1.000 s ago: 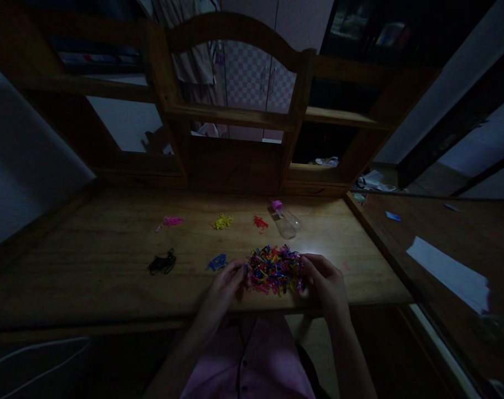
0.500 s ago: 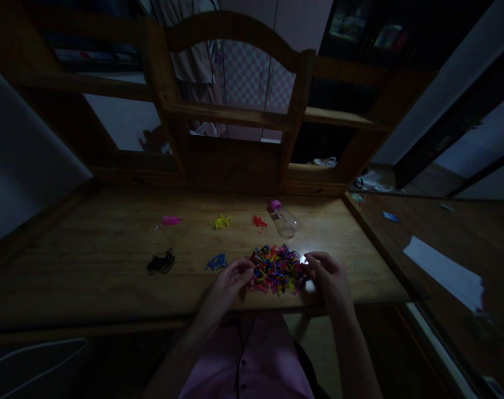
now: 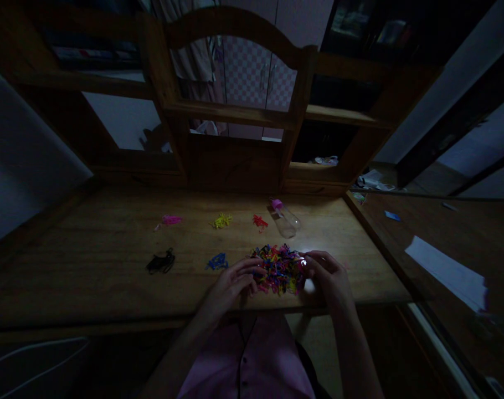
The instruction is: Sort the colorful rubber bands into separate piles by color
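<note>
A heap of small mixed-colour bands (image 3: 279, 267) lies near the front edge of the wooden desk (image 3: 111, 277). My left hand (image 3: 234, 282) rests at the heap's left side, its fingers curled into the bands. My right hand (image 3: 327, 275) sits at the heap's right side with fingers bent and pinched together at the heap's edge; what they hold is too small to make out. Sorted little piles lie beyond: blue (image 3: 217, 261), black (image 3: 161, 261), pink (image 3: 169, 220), yellow (image 3: 221, 221) and red (image 3: 260, 222).
A clear bottle with a pink cap (image 3: 285, 218) lies on its side behind the heap. A wooden hutch with shelves (image 3: 235, 116) rises at the desk's back. White paper (image 3: 447, 271) lies on a darker surface to the right. The room is dim.
Both hands have drawn a little closer into the heap; the left fingers moved rightward into the bands. The sorted piles and the bottle have not moved.
</note>
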The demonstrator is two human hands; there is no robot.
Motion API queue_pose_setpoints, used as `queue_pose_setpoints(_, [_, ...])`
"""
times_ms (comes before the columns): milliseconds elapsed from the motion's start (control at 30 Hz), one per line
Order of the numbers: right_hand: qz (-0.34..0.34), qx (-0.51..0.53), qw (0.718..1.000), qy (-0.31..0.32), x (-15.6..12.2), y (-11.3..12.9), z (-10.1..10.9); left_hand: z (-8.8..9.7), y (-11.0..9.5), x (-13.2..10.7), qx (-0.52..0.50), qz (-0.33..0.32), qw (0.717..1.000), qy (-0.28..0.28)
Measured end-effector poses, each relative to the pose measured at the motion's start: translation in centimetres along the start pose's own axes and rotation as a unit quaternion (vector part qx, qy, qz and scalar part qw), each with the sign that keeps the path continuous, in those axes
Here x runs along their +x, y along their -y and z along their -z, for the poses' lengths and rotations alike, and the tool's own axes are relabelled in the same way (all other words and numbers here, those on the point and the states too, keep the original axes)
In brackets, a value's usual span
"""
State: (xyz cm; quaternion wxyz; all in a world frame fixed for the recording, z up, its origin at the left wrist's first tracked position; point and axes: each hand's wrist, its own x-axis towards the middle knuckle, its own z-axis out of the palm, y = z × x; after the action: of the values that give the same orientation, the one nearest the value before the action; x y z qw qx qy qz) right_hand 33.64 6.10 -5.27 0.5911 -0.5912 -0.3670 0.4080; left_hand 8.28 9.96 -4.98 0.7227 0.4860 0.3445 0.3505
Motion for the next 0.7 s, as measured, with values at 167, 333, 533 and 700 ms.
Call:
queue_pose_setpoints(167, [-0.008, 0.014, 1.000, -0.005, 0.0, 0.3, -0.1, -0.1, -0.4, -0.3, -0.066, 0.016, 0.997, -0.047])
queue_pose_setpoints(333, [-0.047, 0.056, 0.997, -0.019, -0.2, 0.6, -0.2, 0.1, -0.5, 0.2, -0.227, 0.053, 0.971, -0.047])
queue_pose_setpoints(533, [-0.030, 0.012, 0.999, -0.031, -0.5, 1.2, -0.4, -0.3, -1.2, 0.2, -0.357, 0.102, 0.928, -0.036])
queue_pose_setpoints(700, [0.111, -0.112, 0.980, 0.120, -4.1, 3.9, -4.0, -3.1, -1.0, -1.3, -0.420, 0.153, 0.895, 0.000])
